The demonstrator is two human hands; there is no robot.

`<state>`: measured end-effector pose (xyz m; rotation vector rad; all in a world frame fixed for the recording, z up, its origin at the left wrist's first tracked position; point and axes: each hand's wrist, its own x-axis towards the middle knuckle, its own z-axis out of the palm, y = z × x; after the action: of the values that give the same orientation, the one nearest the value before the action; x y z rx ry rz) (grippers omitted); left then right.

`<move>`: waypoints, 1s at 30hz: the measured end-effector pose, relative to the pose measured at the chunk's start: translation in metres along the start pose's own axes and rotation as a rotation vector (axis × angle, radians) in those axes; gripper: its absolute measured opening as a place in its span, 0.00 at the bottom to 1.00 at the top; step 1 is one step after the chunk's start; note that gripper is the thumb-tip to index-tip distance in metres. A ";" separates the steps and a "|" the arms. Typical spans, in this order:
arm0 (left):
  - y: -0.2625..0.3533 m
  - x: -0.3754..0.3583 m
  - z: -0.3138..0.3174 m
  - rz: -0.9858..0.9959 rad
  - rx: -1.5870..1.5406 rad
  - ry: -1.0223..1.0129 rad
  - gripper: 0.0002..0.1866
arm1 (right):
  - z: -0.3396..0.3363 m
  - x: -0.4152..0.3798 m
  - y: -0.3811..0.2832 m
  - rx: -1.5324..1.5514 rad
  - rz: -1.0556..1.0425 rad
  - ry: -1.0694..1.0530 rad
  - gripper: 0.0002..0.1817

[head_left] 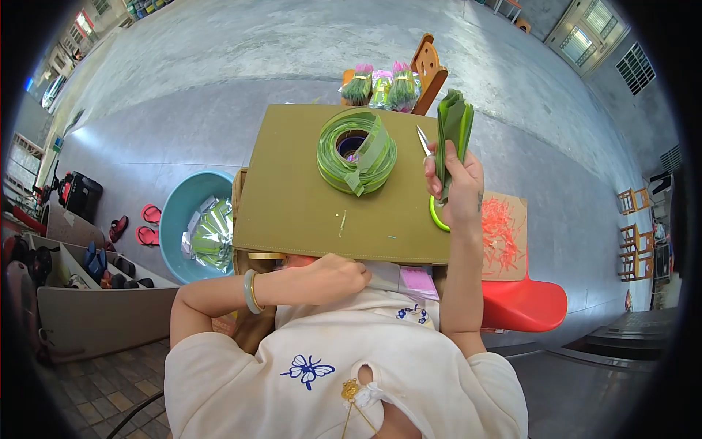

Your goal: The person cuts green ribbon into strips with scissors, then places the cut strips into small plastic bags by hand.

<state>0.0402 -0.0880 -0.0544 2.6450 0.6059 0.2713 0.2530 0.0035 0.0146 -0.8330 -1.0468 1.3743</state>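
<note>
My right hand (455, 183) is raised over the right edge of the brown cardboard board (292, 197), closed around a bunch of green ribbon strips (453, 124) that stick upward; a pair of scissors (423, 141) shows beside my fingers. My left hand (333, 278) is curled shut against my chest at the near edge of the board, touching my white shirt; what lies under its fingers is hidden. A large roll of green ribbon (356, 152) lies on the board, a little left of my right hand.
Bundles of green-and-pink pieces in clear wrap (380, 88) sit on a wooden chair (428, 69) beyond the board. A blue basin (175, 212) with wrapped green packs stands at left. Orange scraps (501, 234) lie on cardboard beside a red stool (523, 304) at right.
</note>
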 end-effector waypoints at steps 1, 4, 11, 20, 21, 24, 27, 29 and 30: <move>0.000 -0.001 0.004 0.002 0.039 0.034 0.04 | 0.001 0.000 -0.001 -0.001 0.006 -0.006 0.14; 0.001 -0.006 -0.006 -0.058 0.014 -0.092 0.03 | 0.004 -0.002 -0.001 -0.001 0.017 -0.020 0.14; 0.007 0.005 -0.035 -0.155 -0.061 -0.133 0.05 | 0.002 -0.002 0.000 0.019 0.019 -0.033 0.14; -0.028 0.014 -0.141 -0.482 -0.920 0.677 0.07 | -0.002 -0.010 -0.023 0.254 0.023 -0.310 0.20; -0.038 0.018 -0.146 -0.490 -0.924 0.909 0.07 | -0.003 -0.012 -0.027 0.273 0.037 -0.429 0.22; -0.053 0.028 -0.146 -0.452 -0.967 1.160 0.08 | 0.003 -0.016 -0.026 0.027 0.305 -0.652 0.23; -0.052 0.033 -0.134 -0.486 -0.966 1.060 0.09 | 0.029 -0.009 -0.014 -0.090 0.456 -0.643 0.20; -0.039 0.037 -0.131 -0.587 -0.798 0.945 0.07 | 0.038 0.000 -0.007 -0.033 0.465 -0.585 0.18; -0.036 0.040 -0.126 -0.565 -0.672 1.030 0.05 | 0.040 0.004 -0.004 0.025 0.447 -0.553 0.18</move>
<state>0.0278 0.0033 0.0468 1.4642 1.2415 1.3852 0.2166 0.0028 0.0325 -0.7060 -1.3030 2.0698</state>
